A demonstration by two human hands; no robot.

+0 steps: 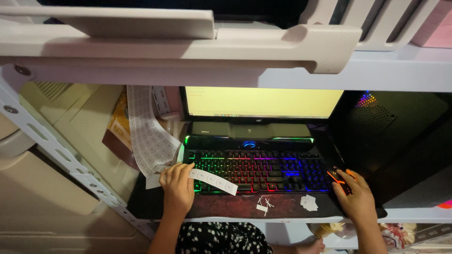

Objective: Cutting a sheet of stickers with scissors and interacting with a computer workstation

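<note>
Both hands grip: left hand (177, 186) a white sticker strip (213, 181), right hand (356, 195) a mouse (337, 178).

Two hands: the left hand (177, 186) at lower centre-left, the right hand (356, 196) at lower right. One keyboard (256, 170) in the middle, one monitor (261, 102) above it, one mouse (338, 180) at lower right. One sticker strip (214, 181), one sticker sheet (148, 134) at left, one computer case (391, 129) at right.
</note>
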